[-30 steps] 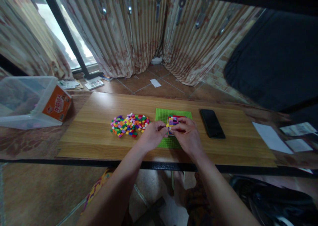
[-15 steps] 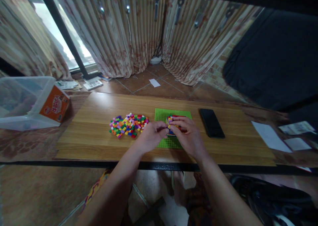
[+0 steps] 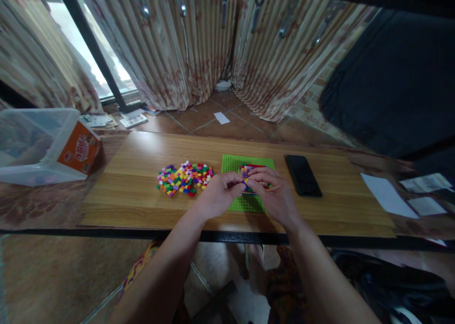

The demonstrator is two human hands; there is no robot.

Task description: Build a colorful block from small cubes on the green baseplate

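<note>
Fingertips of my left hand (image 3: 221, 191) and my right hand (image 3: 274, 195) meet over a green studded baseplate (image 3: 231, 162). A block of small multicoloured toy bricks (image 3: 253, 166), with red along its far edge, sits on the baseplate, partly covered by my right fingers. Thumb and forefinger are pinched together on my left hand; whatever is between them is too small to make out. My right fingers curl inward just beside the left fingertips, and what they grip is hidden. Left of the hands lies a loose pile of coloured toy bricks (image 3: 181, 178).
A black smartphone (image 3: 303, 175) lies right of the baseplate on the wooden tabletop (image 3: 142, 148). At the far left stands a clear plastic bin (image 3: 35, 172) with an orange label. White paper (image 3: 387, 195) lies beyond the right end. The table's black edge (image 3: 231, 236) runs in front of me.
My left fingertips have shifted slightly right over the brick block. My right fingers have drawn in closer around the same spot. Pile, baseplate and phone stay in place.
</note>
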